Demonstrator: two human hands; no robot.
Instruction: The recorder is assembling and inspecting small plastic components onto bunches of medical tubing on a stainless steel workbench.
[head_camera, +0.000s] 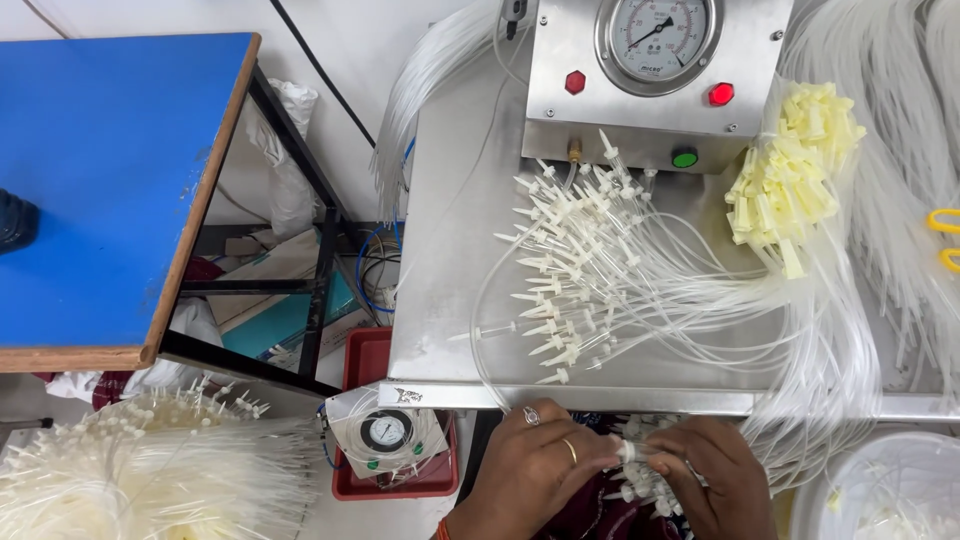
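Both my hands meet just below the front edge of the steel table (450, 250). My left hand (535, 470), with two rings, and my right hand (715, 470) together grip a small bunch of thin clear tubes with white connectors (640, 468). On the table above them lies a fan of tubes with white pointed connectors (570, 260). To the right of it sits a cluster of pale yellow caps (790, 180) on more tubing.
A steel box with a round pressure gauge (655, 35), red and green buttons stands at the table's back. A blue table (100, 180) is at left, a heap of tubing (150, 470) below it, a red tray with a small gauge (390, 432), yellow scissors (945, 235) at right.
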